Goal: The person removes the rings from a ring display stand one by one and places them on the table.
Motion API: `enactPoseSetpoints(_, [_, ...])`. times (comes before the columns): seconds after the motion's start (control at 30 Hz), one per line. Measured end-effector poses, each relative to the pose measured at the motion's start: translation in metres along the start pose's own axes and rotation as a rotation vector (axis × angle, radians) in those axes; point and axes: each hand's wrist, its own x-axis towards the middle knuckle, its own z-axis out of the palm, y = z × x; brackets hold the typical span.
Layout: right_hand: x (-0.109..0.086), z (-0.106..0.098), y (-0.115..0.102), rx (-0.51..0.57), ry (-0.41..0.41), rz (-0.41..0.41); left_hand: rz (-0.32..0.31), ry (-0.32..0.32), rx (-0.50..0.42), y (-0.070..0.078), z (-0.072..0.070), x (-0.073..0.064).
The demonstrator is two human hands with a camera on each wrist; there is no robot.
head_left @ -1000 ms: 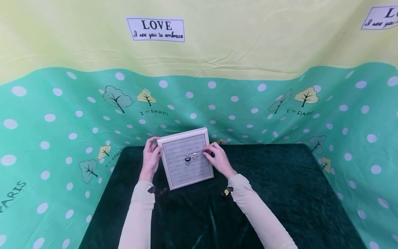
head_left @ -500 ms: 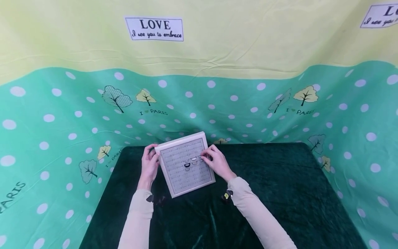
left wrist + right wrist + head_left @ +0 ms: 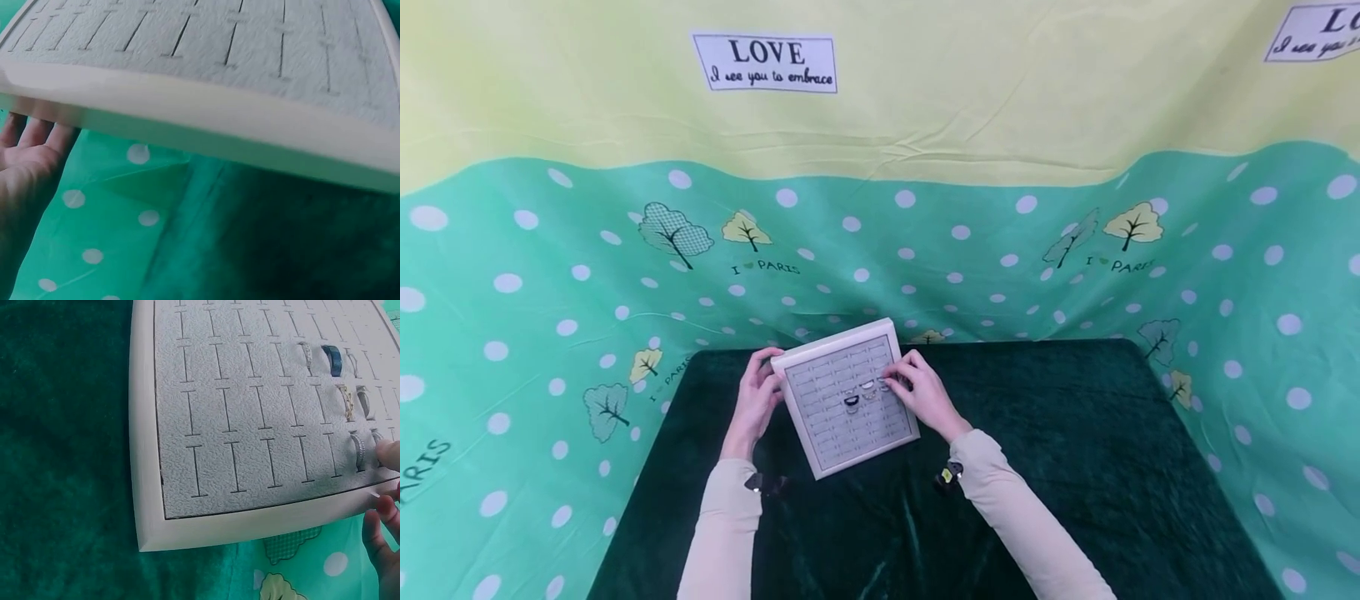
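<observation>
A white-framed ring display tray point(image 3: 867, 456) with a grey slotted pad is held tilted up over the table. My left hand point(image 3: 756, 407) grips its upper left corner; in the left wrist view the fingers point(image 3: 39, 132) reach under the frame. At the tray's right side, my right hand point(image 3: 929, 395) pinches a silver ring point(image 3: 375, 437) seated in a slot, with a fingertip covering part of it. Beside that ring stands another silver ring point(image 3: 358, 452). Several more rings sit in nearby slots, among them a dark wide band point(image 3: 332, 360) and a gold-toned ring point(image 3: 346, 402).
A dark green velvet cloth point(image 3: 1060, 467) covers the table. Behind it and on both sides hangs a green and yellow curtain point(image 3: 1000, 250) with white dots and printed trees, close to the tray's top edge.
The tray has been lowered slightly toward me and leans back more, and both hands moved with it. The right fingers stay at the same ring. The head view has shifted a little.
</observation>
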Motion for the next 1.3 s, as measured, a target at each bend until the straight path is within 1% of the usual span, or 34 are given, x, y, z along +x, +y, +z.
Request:
enactPoseSetpoints(0.17, [0.001,0.001,0.0,0.021,0.011,0.004,-0.025,-0.114,0.1,0.006,-0.003,0.006])
enactPoseSetpoints(0.23, [0.001,0.002,0.0,0.032,0.001,0.017,-0.036,-0.134,0.12,0.008,-0.003,0.008])
enactPoseSetpoints(0.27, [0.001,0.002,0.0,0.039,-0.008,0.024,-0.045,-0.134,0.125,0.009,-0.003,0.01])
enactPoseSetpoints(0.33, [0.002,0.001,0.0,0.049,-0.026,0.03,-0.06,-0.124,0.125,0.011,-0.002,0.012])
enactPoseSetpoints(0.47, [0.002,-0.001,-0.002,0.07,-0.075,0.031,-0.073,-0.082,0.111,0.013,0.0,0.017])
enactPoseSetpoints(0.57, [0.001,-0.004,-0.002,0.088,-0.115,0.041,-0.065,-0.075,0.121,0.017,0.003,0.019])
enactPoseSetpoints(0.7, [-0.003,-0.01,-0.003,0.118,-0.146,0.045,-0.062,-0.077,0.131,0.028,0.012,0.017])
enactPoseSetpoints(0.83, [-0.01,-0.015,-0.002,0.164,-0.115,0.032,-0.048,-0.059,0.162,0.035,0.019,0.013])
enactPoseSetpoints(0.93, [-0.018,-0.02,0.001,0.193,-0.065,0.043,-0.035,-0.046,0.21,0.035,0.02,0.011])
enactPoseSetpoints(1.0, [-0.024,-0.023,0.005,0.193,-0.037,0.054,-0.029,-0.028,0.24,0.034,0.021,0.011])
enactPoseSetpoints(1.1, [-0.034,-0.027,0.011,0.191,-0.018,0.083,-0.025,-0.005,0.258,0.028,0.017,0.012])
enactPoseSetpoints(1.3, [-0.051,-0.038,0.027,0.19,-0.019,0.13,-0.018,0.022,0.241,0.012,0.01,0.018])
